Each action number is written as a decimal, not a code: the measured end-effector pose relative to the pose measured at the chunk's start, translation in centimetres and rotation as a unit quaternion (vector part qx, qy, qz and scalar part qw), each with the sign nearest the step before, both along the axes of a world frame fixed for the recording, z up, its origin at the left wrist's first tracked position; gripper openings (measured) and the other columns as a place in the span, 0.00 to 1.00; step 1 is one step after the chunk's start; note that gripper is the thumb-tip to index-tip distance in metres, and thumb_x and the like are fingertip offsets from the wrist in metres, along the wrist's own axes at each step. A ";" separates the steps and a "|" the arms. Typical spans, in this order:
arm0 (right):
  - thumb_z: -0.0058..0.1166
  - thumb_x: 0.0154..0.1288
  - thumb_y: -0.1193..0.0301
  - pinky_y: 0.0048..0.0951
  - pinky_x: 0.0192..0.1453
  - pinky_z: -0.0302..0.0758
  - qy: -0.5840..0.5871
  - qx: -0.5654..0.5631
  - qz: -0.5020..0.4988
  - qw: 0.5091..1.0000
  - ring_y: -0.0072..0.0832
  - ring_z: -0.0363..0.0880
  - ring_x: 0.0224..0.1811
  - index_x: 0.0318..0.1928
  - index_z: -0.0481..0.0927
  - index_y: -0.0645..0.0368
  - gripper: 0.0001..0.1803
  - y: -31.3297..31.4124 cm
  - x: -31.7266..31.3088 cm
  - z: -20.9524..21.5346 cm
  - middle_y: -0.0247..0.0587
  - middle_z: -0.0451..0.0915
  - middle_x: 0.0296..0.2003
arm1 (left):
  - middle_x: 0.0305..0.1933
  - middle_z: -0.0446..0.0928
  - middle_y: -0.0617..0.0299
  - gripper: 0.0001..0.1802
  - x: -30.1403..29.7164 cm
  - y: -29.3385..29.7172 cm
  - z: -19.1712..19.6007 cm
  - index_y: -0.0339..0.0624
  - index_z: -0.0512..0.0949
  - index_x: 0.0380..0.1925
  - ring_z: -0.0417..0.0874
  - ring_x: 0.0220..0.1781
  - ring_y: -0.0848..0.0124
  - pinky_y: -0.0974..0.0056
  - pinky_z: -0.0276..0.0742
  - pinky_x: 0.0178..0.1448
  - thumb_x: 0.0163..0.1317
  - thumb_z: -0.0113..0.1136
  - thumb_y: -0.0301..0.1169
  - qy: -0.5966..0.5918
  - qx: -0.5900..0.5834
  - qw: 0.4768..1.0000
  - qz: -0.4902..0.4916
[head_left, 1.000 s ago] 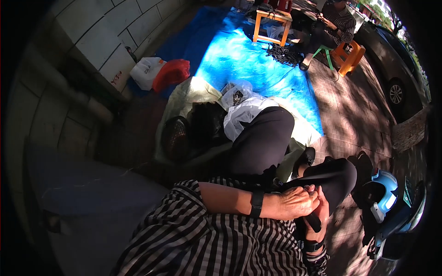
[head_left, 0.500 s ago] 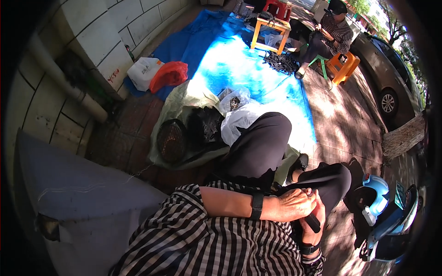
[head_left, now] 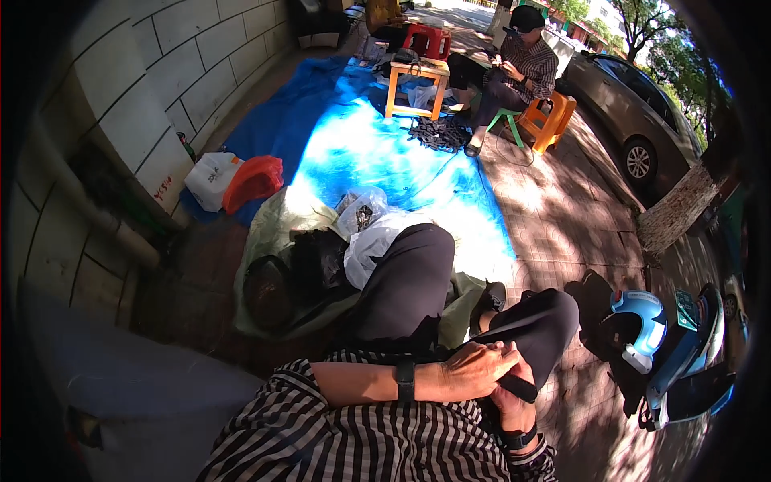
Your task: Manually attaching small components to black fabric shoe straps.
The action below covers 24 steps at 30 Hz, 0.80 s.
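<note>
Both hands meet over my lap, in front of my bent right knee. My left hand (head_left: 472, 371) is closed, its fingers pinched against the fingers of the other hand; whatever lies in the pinch is hidden. Below it, my right hand (head_left: 515, 408) is curled around a small dark, flat, elongated piece (head_left: 519, 389), whose black end sticks out across the palm. What kind of piece it is, I cannot make out. Beyond my left thigh, a black plastic bag (head_left: 320, 259) and a clear plastic bag (head_left: 365, 210) with small dark pieces rest on a pale sack (head_left: 269, 221).
A blue tarp (head_left: 353, 153) spreads ahead, with a red bag (head_left: 254, 183) at its left edge. Farther off, a person (head_left: 522, 68) sits by a small wooden table (head_left: 418, 71) and a dark pile (head_left: 440, 134). A blue helmet (head_left: 642, 321) lies right, near a tree trunk (head_left: 679, 209).
The whole view has shifted, so the scene sits farther left and more of the far end shows. My hands stay together around the dark piece, with little change in their grip.
</note>
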State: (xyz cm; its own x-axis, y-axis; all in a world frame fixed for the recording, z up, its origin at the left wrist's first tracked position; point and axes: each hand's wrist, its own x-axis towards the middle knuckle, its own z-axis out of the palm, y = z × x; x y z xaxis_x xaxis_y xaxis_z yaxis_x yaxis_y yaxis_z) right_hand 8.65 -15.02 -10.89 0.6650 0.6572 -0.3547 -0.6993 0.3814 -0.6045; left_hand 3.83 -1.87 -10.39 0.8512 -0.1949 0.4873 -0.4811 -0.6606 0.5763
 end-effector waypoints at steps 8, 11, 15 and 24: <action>0.41 0.70 0.63 0.17 0.18 0.57 0.113 0.064 0.021 0.991 0.17 0.58 0.16 0.34 0.73 0.60 0.14 -0.9 1.1 0.3 0.28 0.62 0.17 | 0.20 0.73 0.64 0.07 1.3 4.9 3.4 0.38 0.73 0.31 0.62 0.15 0.85 0.77 0.52 0.18 0.61 0.53 0.30 0.329 -0.556 0.754 -0.118; 0.43 0.69 0.66 0.16 0.17 0.54 -0.011 0.032 0.056 0.998 0.15 0.53 0.13 0.36 0.72 0.63 0.12 0.1 1.0 3.0 0.27 0.61 0.14 | 0.23 0.74 0.63 0.07 1.3 6.9 4.7 0.38 0.73 0.34 0.59 0.13 0.86 0.78 0.49 0.17 0.63 0.52 0.30 0.359 -0.584 0.720 -0.108; 0.45 0.68 0.67 0.16 0.17 0.54 -0.132 -0.012 0.008 0.991 0.16 0.58 0.15 0.39 0.72 0.62 0.10 0.5 0.6 4.5 0.31 0.67 0.17 | 0.23 0.74 0.62 0.07 1.6 7.1 5.2 0.38 0.72 0.34 0.60 0.13 0.85 0.79 0.49 0.16 0.62 0.53 0.31 0.378 -0.586 0.707 -0.118; 0.44 0.69 0.64 0.15 0.17 0.54 -0.027 0.012 0.000 1.000 0.14 0.56 0.15 0.38 0.73 0.61 0.12 0.1 0.0 4.5 0.28 0.66 0.17 | 0.25 0.76 0.63 0.03 0.9 3.7 3.8 0.33 0.75 0.31 0.76 0.25 0.79 0.72 0.72 0.29 0.55 0.57 0.19 0.084 -0.238 0.968 0.004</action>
